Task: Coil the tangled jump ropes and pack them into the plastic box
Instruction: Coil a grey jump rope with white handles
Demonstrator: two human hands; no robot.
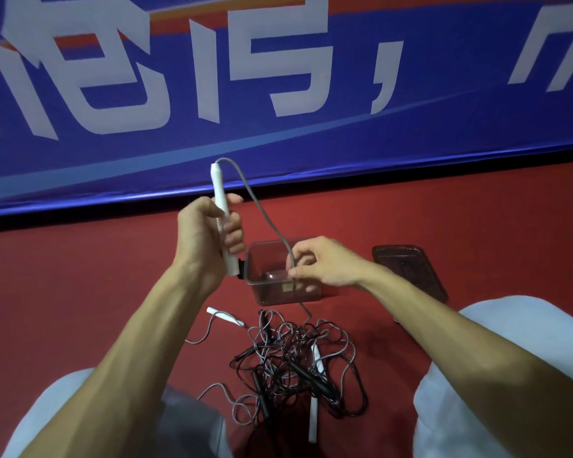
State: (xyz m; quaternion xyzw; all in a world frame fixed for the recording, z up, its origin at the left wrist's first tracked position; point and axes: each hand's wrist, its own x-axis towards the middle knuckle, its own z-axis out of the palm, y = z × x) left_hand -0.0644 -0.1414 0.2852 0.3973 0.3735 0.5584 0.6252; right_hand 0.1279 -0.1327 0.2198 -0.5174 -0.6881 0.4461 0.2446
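Note:
My left hand [209, 233] is shut on a white jump rope handle [219, 190], held upright above the red floor. A grey rope [262, 213] arcs from the handle's top down to my right hand [321, 262], which pinches it over the clear plastic box [262, 292]. From there the rope runs down into a tangled pile of black and grey ropes [298, 361] on the floor between my knees. Another white handle [225, 317] lies left of the pile, and one more white handle [314, 414] lies at the pile's near side.
The box's dark transparent lid [411, 269] lies flat on the floor to the right of the box. A blue banner with large white characters [212, 94] stands along the far edge of the red floor. My knees in light trousers [510, 375] flank the pile.

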